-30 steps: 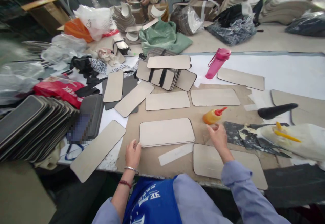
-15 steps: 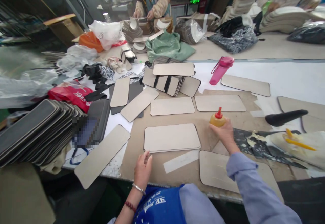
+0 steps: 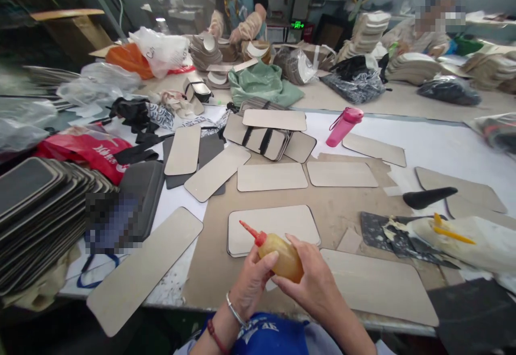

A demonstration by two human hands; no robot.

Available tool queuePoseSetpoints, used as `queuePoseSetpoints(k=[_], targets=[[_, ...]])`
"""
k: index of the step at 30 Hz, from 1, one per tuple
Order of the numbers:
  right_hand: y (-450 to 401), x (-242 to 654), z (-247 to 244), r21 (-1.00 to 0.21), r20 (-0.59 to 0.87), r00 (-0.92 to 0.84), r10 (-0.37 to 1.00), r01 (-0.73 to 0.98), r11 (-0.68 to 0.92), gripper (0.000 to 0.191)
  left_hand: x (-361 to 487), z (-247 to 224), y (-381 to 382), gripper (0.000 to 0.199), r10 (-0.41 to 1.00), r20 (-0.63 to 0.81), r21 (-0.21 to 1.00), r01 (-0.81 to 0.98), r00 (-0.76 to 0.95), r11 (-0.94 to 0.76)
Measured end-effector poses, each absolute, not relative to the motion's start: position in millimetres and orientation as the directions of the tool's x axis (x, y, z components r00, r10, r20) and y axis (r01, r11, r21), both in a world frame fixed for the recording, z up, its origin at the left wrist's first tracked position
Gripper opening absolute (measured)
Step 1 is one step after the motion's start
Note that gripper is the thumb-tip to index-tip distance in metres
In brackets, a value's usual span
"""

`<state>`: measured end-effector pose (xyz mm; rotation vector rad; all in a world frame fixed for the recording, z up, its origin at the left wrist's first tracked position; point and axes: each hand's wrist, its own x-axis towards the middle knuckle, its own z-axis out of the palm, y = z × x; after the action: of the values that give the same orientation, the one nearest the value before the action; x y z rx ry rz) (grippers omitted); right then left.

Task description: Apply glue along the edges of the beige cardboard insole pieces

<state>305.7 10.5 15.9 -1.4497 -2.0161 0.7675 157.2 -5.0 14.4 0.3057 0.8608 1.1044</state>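
Both hands grip a yellowish squeeze bottle (image 3: pixel 282 257) whose red nozzle points up and to the left. My left hand (image 3: pixel 252 280) wraps its neck end, thumb on the near side. My right hand (image 3: pixel 312 274) holds the rounded base end. Below and beyond the bottle lies a beige rounded rectangular panel (image 3: pixel 278 221), with a dark edge of what may be a second panel under it. Another beige panel (image 3: pixel 379 280) rests by my right forearm. My hands and the bottle partly cover the near side of the middle panel.
Several more beige panels (image 3: pixel 272 176) lie around the brown sheet (image 3: pixel 209 258). A pink bottle (image 3: pixel 344 127) stands farther back. Dark panels are stacked (image 3: pixel 40 199) at the left. A black tool-like object (image 3: pixel 429 197) lies right. Two people work across the table.
My right hand has brought the squeeze bottle left and nearer to me, tipping it over. My left hand has left the panel's near edge and closed on the bottle. The view has shifted.
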Motion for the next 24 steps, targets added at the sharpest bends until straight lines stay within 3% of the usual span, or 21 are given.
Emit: queuePoseSetpoints(k=[2,5,8,11,13,15,17,20,24], targets=[[3,305,11,-0.849,0.026,-0.170,0.985,0.516,0.111,0.072,153,20,-7,0.050,0.876,-0.436,0.556,-0.705,0.204,0.441],[-8,301,2,-0.972,-0.167,-0.026,0.986,0.170,-0.160,0.072,157,24,-6,0.048,0.880,-0.427,0.544,-0.718,0.207,0.433],[-14,296,-5,-0.947,-0.312,0.092,0.946,-0.117,-0.301,0.062,166,20,-2,0.049,0.878,-0.447,0.640,-0.625,0.171,0.447],[-10,295,-2,-0.906,-0.405,0.168,0.899,-0.203,-0.371,0.056,167,4,-3,0.054,0.886,-0.427,0.765,-0.451,0.182,0.461],[-4,297,2,-0.901,-0.423,0.211,0.881,-0.196,-0.386,0.057,160,-12,-8,0.059,0.892,-0.423,0.850,-0.270,0.160,0.452],[3,299,4,-0.914,-0.406,0.251,0.879,-0.126,-0.386,0.058,145,-31,-15,0.054,0.927,-0.375,0.927,-0.024,0.026,0.375],[10,299,3,-0.926,-0.364,0.254,0.896,0.006,-0.378,0.060,123,-52,-21,0.035,0.974,-0.186,0.946,0.245,-0.133,0.214],[18,291,-1,-0.919,-0.279,0.215,0.936,0.224,-0.325,0.061,87,-81,-25,0.025,0.973,0.112,0.819,0.573,-0.201,0.024],[29,270,-6,-0.894,-0.127,0.154,0.980,0.410,-0.180,0.057,54,-105,-20,0.028,0.946,0.324,0.578,0.798,-0.033,-0.170]])
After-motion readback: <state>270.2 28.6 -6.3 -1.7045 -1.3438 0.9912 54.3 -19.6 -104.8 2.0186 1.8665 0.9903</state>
